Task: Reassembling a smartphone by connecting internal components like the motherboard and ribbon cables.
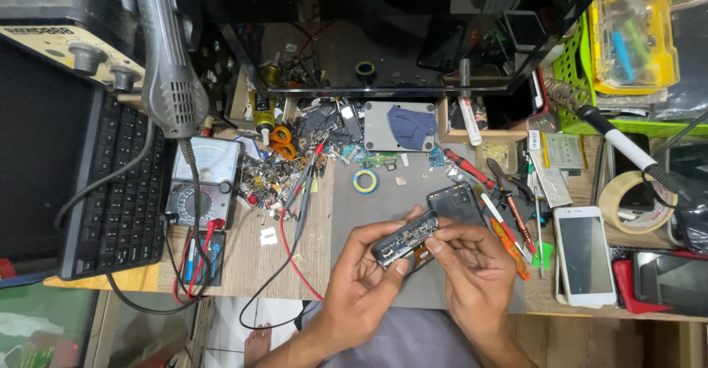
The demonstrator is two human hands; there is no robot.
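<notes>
Cluttered repair desk (243, 265), grey work mat (383, 213) centre frame. Both hands low centre, above mat. Left hand (361, 279) grasping opened phone body (404, 238) edge-on, tilted so inner side faces up for view. Right hand (472, 272) pinching same phone body at lower right end, steadying it. Black back cover (456, 203) lying just above hands. Analog multimeter (203, 184) left, probes trailing rightward. White phone (584, 254) right. Blue tape roll (365, 181) above mat centre.

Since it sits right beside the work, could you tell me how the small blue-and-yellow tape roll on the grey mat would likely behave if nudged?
The tape roll lies flat, so it would probably slide rather than roll. It looks small and thin, likely light.
</notes>
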